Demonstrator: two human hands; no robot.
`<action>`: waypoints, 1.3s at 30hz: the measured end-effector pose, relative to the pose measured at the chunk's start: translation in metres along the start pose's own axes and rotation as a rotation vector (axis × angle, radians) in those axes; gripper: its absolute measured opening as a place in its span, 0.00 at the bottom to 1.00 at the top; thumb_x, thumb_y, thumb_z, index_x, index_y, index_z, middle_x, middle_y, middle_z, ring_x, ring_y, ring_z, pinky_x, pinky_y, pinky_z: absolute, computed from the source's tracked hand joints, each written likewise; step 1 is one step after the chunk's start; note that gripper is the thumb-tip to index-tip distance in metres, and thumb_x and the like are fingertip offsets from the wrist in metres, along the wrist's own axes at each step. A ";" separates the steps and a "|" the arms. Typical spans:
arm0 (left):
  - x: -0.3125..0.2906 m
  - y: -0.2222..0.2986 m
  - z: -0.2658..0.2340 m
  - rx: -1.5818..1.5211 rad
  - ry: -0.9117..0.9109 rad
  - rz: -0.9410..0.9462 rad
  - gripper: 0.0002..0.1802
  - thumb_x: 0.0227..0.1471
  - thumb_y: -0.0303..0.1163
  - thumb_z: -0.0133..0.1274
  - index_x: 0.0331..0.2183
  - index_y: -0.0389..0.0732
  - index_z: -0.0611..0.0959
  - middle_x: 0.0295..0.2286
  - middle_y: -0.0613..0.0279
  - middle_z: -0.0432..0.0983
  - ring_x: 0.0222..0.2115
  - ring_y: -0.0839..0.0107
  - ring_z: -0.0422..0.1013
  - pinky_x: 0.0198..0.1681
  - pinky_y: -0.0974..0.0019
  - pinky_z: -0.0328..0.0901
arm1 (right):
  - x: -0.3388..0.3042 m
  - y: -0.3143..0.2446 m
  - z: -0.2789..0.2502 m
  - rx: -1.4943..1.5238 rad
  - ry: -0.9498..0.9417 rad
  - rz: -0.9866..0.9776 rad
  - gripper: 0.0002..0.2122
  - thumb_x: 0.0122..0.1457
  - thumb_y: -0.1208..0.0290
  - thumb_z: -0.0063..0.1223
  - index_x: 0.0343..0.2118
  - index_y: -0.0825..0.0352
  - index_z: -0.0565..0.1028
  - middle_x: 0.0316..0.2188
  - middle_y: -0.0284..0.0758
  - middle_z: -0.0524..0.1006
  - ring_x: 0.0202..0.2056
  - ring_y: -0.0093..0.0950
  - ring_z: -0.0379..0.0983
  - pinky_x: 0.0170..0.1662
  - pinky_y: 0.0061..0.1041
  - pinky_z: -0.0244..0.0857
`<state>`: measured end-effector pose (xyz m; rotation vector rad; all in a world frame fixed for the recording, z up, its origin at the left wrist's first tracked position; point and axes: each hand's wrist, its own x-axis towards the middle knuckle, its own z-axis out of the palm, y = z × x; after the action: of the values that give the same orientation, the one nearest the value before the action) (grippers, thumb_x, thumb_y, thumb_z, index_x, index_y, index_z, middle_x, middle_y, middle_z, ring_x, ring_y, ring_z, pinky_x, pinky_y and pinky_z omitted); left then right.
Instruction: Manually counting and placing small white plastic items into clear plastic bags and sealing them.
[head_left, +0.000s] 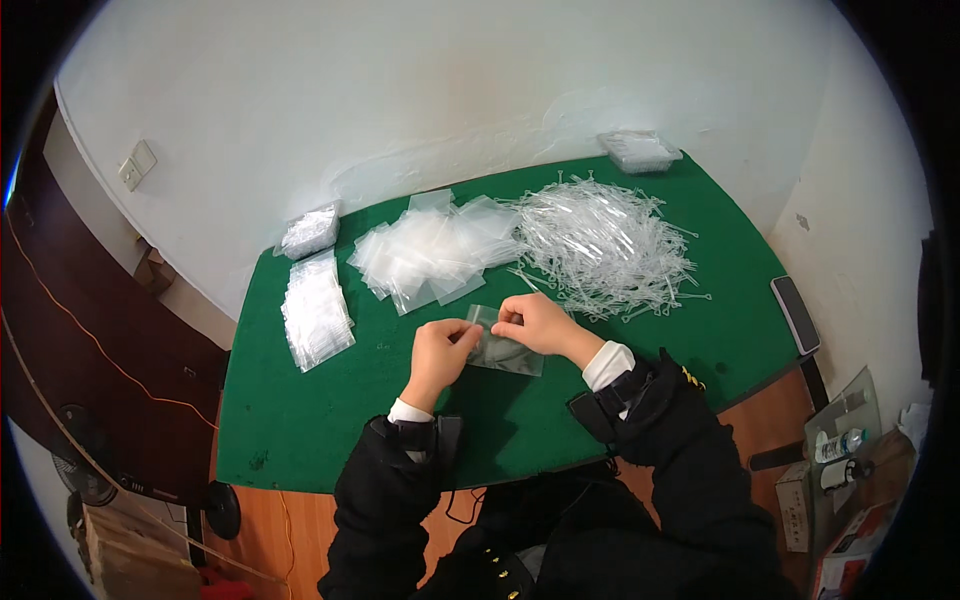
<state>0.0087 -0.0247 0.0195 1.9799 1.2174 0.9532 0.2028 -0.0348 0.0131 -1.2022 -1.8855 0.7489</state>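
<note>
Bag [515, 361]: long axis roughly 9–3 o'clock, partly covered; mouth direction unclear. Left hand [438, 355], right hand [545, 325]: each grip pinched closed on its film.

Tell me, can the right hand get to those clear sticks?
Probably yes: the clear sticks lie heaped just beyond the right hand, and nothing seems to stand between. It's busy at the bag, though, so it would likely have to leave that first.
</note>
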 end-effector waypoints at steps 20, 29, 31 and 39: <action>-0.001 0.016 -0.002 -0.641 -0.014 0.031 0.09 0.49 0.23 0.50 0.35 0.30 0.76 0.20 0.63 0.73 0.19 0.78 0.69 0.23 0.76 0.63 | 0.006 0.003 -0.011 0.026 0.529 -0.098 0.10 0.57 0.68 0.45 0.25 0.69 0.65 0.14 0.40 0.67 0.16 0.35 0.64 0.21 0.30 0.55; -0.002 -0.001 -0.005 -0.468 -0.079 0.163 0.09 0.49 0.21 0.49 0.36 0.31 0.78 0.22 0.61 0.74 0.21 0.78 0.69 0.24 0.76 0.63 | 0.007 -0.001 -0.011 0.053 0.518 -0.102 0.10 0.58 0.68 0.44 0.25 0.69 0.65 0.13 0.41 0.66 0.15 0.36 0.63 0.20 0.30 0.54; -0.001 0.002 -0.006 -0.458 -0.101 0.187 0.09 0.48 0.20 0.48 0.34 0.31 0.79 0.24 0.63 0.75 0.23 0.79 0.70 0.27 0.76 0.64 | 0.006 0.003 -0.012 0.067 0.493 -0.060 0.10 0.58 0.68 0.44 0.26 0.70 0.66 0.15 0.41 0.68 0.17 0.36 0.64 0.22 0.30 0.56; 0.000 0.005 -0.004 -0.449 -0.071 0.282 0.10 0.45 0.18 0.50 0.34 0.31 0.79 0.30 0.62 0.76 0.29 0.78 0.70 0.32 0.78 0.63 | 0.007 0.027 -0.005 0.064 0.375 0.022 0.11 0.56 0.65 0.46 0.35 0.70 0.68 0.25 0.42 0.71 0.26 0.37 0.69 0.33 0.31 0.63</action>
<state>0.0079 -0.0267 0.0257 1.8235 0.6214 1.1650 0.2178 -0.0180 -0.0037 -1.2282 -1.5310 0.5460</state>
